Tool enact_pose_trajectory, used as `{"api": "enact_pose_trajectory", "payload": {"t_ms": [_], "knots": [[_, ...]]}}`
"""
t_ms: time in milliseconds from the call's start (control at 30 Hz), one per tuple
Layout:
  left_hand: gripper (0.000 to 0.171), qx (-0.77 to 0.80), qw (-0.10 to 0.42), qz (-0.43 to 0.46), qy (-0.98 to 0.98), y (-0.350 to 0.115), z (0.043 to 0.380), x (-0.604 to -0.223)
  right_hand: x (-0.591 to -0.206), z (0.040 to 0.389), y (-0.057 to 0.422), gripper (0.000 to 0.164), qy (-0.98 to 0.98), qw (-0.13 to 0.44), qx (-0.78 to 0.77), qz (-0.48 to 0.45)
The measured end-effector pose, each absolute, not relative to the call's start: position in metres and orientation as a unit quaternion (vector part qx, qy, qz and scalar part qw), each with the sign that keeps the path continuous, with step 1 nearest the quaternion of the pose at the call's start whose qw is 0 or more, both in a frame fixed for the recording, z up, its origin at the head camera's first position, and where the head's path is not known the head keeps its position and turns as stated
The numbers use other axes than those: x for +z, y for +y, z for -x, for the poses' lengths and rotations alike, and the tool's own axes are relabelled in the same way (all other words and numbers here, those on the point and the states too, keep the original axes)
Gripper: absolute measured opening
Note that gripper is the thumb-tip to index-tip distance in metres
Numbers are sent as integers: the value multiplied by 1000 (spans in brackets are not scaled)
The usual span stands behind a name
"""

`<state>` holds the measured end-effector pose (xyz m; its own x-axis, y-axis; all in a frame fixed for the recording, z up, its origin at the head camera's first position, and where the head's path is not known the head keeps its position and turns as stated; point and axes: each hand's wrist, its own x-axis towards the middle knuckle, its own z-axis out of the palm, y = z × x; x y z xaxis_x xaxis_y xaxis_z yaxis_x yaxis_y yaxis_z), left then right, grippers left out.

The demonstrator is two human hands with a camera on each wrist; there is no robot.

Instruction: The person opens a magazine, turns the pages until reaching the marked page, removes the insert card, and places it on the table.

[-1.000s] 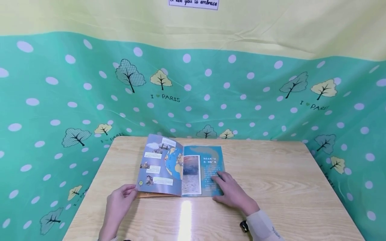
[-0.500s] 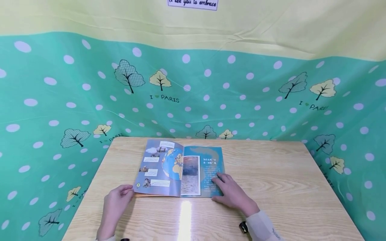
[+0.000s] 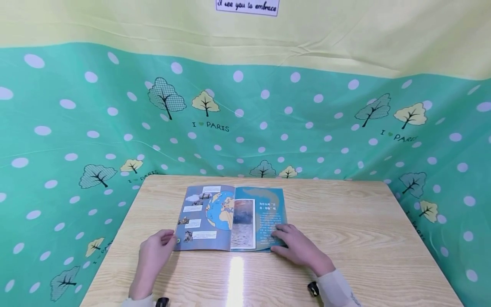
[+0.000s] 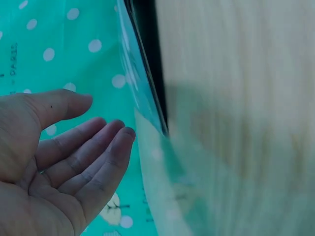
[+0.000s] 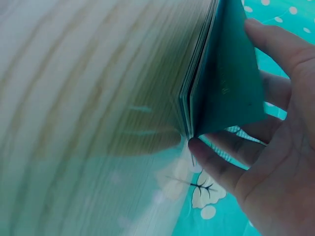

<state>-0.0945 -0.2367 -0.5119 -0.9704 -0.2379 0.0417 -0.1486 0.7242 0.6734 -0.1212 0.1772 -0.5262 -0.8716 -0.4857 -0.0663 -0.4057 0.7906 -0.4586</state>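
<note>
A picture book lies open on the wooden table in the head view. Its left page [image 3: 205, 241] is grey-blue with a globe; the right page [image 3: 264, 194] is teal with a painting and text. At the lower outer corner of the left page is my left hand [image 3: 156, 251], fingers loosely bent, thumb apart. The left wrist view shows this hand [image 4: 64, 167] with nothing between its fingers, beside the book's edge [image 4: 142, 64]. My right hand [image 3: 301, 249] rests its fingertips on the right page's lower corner. In the right wrist view that hand [image 5: 280, 123] has its fingers spread about the teal page [image 5: 229, 73].
The wooden table [image 3: 345, 213] extends right of the book, with a bright light streak [image 3: 235, 281] in front. Behind and at the sides hangs a green dotted cloth [image 3: 245, 98]. Dark bands [image 3: 313, 289] show at both wrists.
The left page, raised a second ago with my left fingers at its corner, has come down flat. My left fingers have loosened there. My right hand stays at the right page, shifted slightly.
</note>
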Motion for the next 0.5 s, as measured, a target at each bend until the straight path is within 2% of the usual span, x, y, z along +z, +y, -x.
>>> {"api": "enact_pose_trajectory", "payload": {"t_ms": [167,400,500], "knots": [[27,-373,65,-73,-923,-222,101,-507,-524,121,182,38,944,75,-246,208],[23,-398,67,-29,-914,-199,110,-504,-522,120,186,39,948,-16,-278,154],[22,-416,65,-7,-907,-188,113,-505,-522,121,185,33,950,-40,-287,119]]}}
